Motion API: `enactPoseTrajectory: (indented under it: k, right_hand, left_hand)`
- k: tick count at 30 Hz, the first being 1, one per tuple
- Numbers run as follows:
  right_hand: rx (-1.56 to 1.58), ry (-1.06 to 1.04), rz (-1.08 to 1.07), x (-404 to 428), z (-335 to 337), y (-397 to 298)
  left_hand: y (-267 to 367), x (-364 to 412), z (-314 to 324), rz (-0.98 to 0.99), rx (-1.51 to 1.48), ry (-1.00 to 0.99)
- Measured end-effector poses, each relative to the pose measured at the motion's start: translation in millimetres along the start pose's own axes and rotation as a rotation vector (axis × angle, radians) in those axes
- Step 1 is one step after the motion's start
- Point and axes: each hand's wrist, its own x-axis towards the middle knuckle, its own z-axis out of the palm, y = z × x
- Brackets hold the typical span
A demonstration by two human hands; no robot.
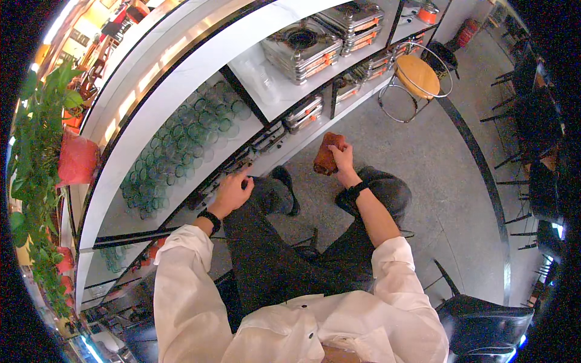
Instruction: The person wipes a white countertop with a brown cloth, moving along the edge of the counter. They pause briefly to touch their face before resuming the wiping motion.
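Observation:
My right hand (pixel 342 159) grips a reddish-brown folded cloth (pixel 324 159) above the grey floor (pixel 313 218), between my knees. To the left, my left hand (pixel 233 190) is over my left knee, beside the lower shelf edge. Its fingers are partly bent and apart, with nothing seen in them. Beyond it, many upside-down green-tinted drinking glasses (pixel 186 140) stand in rows on a white shelf (pixel 236 136). Portable gas stoves (pixel 302 43) are stacked in the neighbouring compartment, and more stoves (pixel 305 113) sit on the level below.
A round stool with a wooden seat (pixel 416 76) stands by the shelves at upper right. A black chair (pixel 485 320) is behind me at right, with dark tables and chairs (pixel 535 109) farther off. A potted plant (pixel 79 156) sits on the counter at left.

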Motion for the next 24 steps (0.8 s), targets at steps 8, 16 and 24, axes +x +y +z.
enactPoseTrajectory:
  k: [8, 16, 24]
  right_hand:
    - [-0.007, 0.016, -0.039, 8, -4, 11]
    - [-0.061, 0.054, -0.029, 26, -5, 33]
    - [-0.004, 0.025, -0.028, 16, -5, 20]
  left_hand:
    - [-21, 8, 19, 0.321, 0.026, 0.284]
    - [-31, 10, 18, 0.459, 0.13, 0.301]
    - [-7, 5, 5, 0.036, -0.063, -0.019]
